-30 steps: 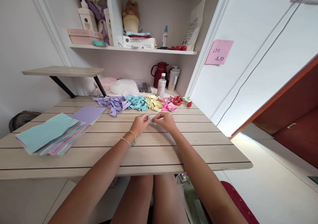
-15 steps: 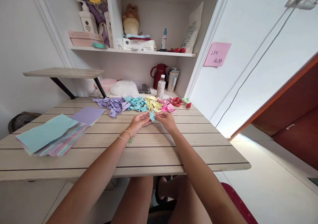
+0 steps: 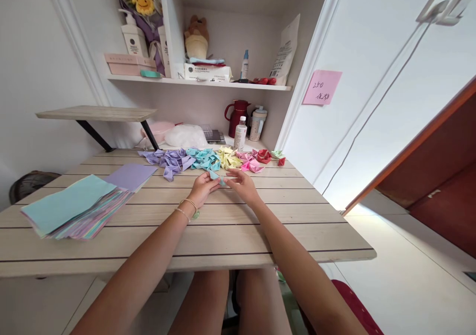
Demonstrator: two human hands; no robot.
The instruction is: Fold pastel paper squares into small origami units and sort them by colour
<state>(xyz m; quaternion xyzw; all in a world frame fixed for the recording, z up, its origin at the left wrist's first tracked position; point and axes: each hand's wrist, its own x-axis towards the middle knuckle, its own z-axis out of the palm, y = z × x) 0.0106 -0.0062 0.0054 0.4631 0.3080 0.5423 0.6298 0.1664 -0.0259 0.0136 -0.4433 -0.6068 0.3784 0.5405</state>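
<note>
My left hand (image 3: 203, 187) and my right hand (image 3: 241, 185) meet over the middle of the wooden table (image 3: 223, 226), fingertips pinched on a small folded light-blue paper piece (image 3: 218, 177). Just behind it a row of folded paper pieces lies sorted by colour: purple (image 3: 169, 159), blue (image 3: 204, 157), yellow (image 3: 229, 157), pink (image 3: 250, 162) and red (image 3: 265, 155). A fanned stack of pastel paper sheets (image 3: 74, 208) lies at the left, a blue sheet on top, beside a purple sheet (image 3: 131, 175). Beaded bracelets ring my left wrist.
At the back stand a dark red jug (image 3: 237, 117), a clear bottle (image 3: 240, 133) and a lidded cup (image 3: 257, 123). A wall shelf (image 3: 201, 82) above holds boxes, bottles and a plush toy. A pink sticky note (image 3: 322, 87) is on the right wall.
Both hands have shifted slightly away from me toward the row of folded pieces, still working the blue piece. The view has tilted down a little.
</note>
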